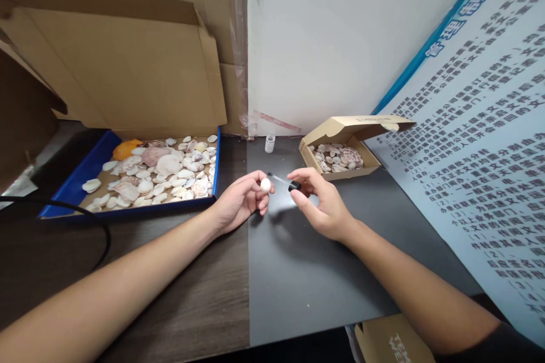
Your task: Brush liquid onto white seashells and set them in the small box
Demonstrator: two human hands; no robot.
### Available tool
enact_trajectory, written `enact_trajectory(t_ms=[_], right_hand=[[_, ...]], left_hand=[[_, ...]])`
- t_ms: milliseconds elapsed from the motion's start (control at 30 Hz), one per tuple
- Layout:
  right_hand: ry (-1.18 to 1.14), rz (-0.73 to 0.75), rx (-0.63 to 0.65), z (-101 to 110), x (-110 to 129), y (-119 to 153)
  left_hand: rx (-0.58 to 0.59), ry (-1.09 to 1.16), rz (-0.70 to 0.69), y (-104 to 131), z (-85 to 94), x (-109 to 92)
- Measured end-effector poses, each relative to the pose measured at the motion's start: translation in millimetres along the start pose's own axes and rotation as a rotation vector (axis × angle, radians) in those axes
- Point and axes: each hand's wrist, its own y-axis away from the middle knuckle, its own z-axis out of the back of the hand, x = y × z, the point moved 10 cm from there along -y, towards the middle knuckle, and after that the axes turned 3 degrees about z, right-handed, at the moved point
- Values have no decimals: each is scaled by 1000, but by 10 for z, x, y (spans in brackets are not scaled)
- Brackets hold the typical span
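Observation:
Between the fingertips of my left hand [242, 199] is a small white ribbed seashell [265, 184]. My right hand [321, 201] pinches the black cap of a brush applicator [293, 185]. Its thin pale stem points left, and the dark tip is close beside the shell; I cannot tell whether they touch. Behind the hands, a small clear bottle [269, 143] with a white label stands upright on the table without a cap.
To the left, an open blue-edged cardboard box [96, 167] holds many shells. A smaller open carton [374, 163] with shells stands at the right. A black cable [106, 238] crosses the left side. A white panel [315, 39] and a printed board [481, 142] border the table [323, 289].

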Motion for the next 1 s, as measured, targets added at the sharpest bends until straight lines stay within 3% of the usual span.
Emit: enact_trajectory(t_ms=[133,300,467,633,767,900,1000], right_hand=[[-11,-35,-78,71,-36,9],[-25,31,38,-52,71,-4],[73,-10,-56,55,43,-24],[45,37,28,-29,88,-28],[72,17,-35,45,70,-30],[40,71,31,-19,130,-34],[74,44,-9,20,112,-35]], left_hand=[[13,6,13,-2,1,15],[1,51,16,-15,12,16],[-26,87,-4,-20,33,-8],[-37,89,-3,-13,42,-9],[-29,94,-8,-9,31,-13],[-40,91,-4,-12,43,-9],[-45,82,3,-11,48,-6]])
